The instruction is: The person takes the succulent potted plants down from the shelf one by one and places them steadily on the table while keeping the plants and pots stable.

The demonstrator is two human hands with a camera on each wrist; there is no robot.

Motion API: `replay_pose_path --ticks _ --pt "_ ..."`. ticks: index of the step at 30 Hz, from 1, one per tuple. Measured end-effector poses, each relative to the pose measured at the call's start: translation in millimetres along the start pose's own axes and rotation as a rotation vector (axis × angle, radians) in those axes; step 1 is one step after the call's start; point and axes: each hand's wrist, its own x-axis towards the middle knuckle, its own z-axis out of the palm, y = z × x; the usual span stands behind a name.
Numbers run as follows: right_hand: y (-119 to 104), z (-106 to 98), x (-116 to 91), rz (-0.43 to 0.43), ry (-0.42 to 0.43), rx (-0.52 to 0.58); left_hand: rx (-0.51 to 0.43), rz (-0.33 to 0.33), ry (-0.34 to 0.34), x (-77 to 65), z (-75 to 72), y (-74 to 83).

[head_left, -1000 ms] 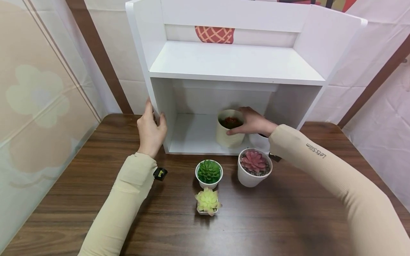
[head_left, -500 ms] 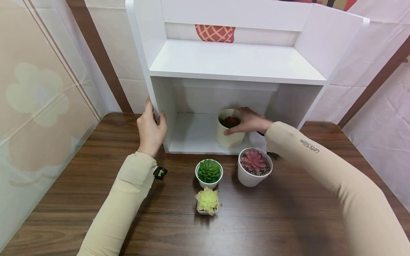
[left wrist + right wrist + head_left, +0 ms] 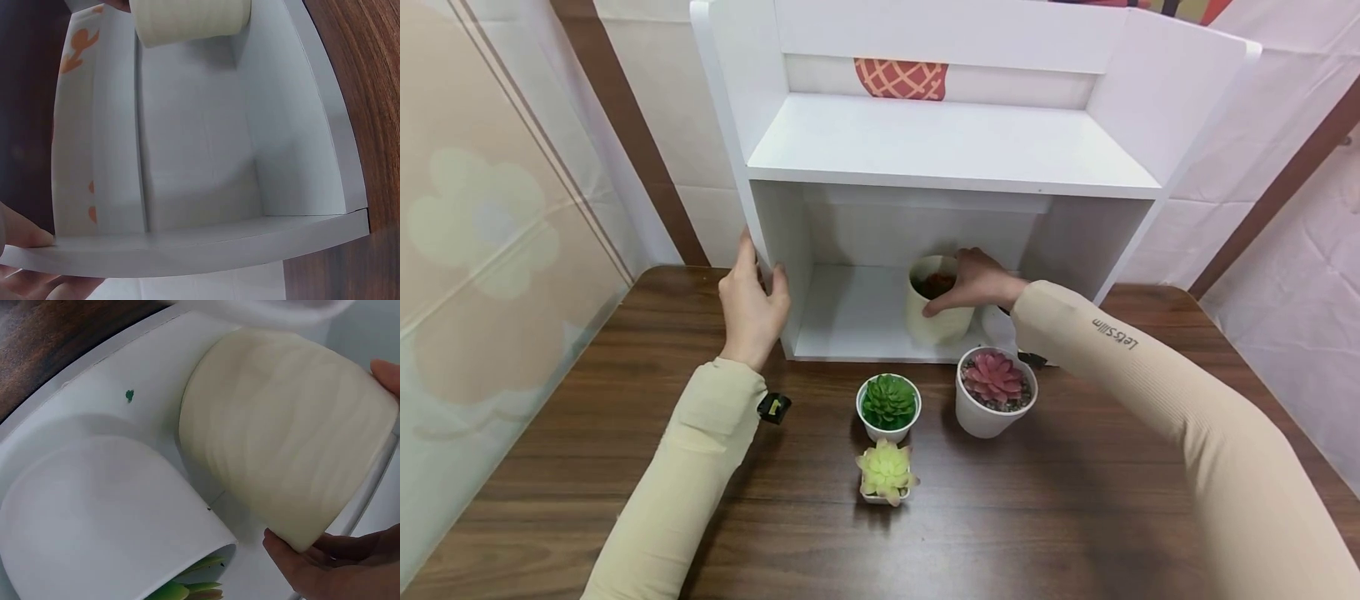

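My right hand (image 3: 976, 282) grips the rim of a cream flowerpot (image 3: 934, 323) on the lower shelf of a white desktop bookshelf (image 3: 955, 146). Dark soil and something reddish show inside that pot. Beside it on the shelf stands a white pot (image 3: 106, 519) with green leaves, mostly behind my right forearm in the head view. My left hand (image 3: 752, 308) holds the front edge of the bookshelf's left side panel (image 3: 206, 255), thumb on one face and fingers on the other.
Before the bookshelf on the wooden table (image 3: 790, 533) stand a white pot with a pink succulent (image 3: 995, 379), a small pot with a dark green succulent (image 3: 889, 402) and a tiny pot with a yellow-green succulent (image 3: 887, 471). A green speck (image 3: 129, 395) lies on the shelf board.
My right forearm has swung a little to the left, and the right thumb has slid slightly left on the cream flowerpot. The left hand keeps its place on the panel.
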Motion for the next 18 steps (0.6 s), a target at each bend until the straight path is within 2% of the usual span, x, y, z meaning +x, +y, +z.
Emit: replay_pose_path --ticks 9,18 --pt "-2.2 2.2 0.2 0.01 0.074 -0.016 -0.001 0.005 0.006 -0.8 -0.8 -1.7" --pt "-1.9 -2.1 -5.2 0.042 0.073 -0.029 -0.012 0.005 -0.003 -0.9 -0.6 -2.5"
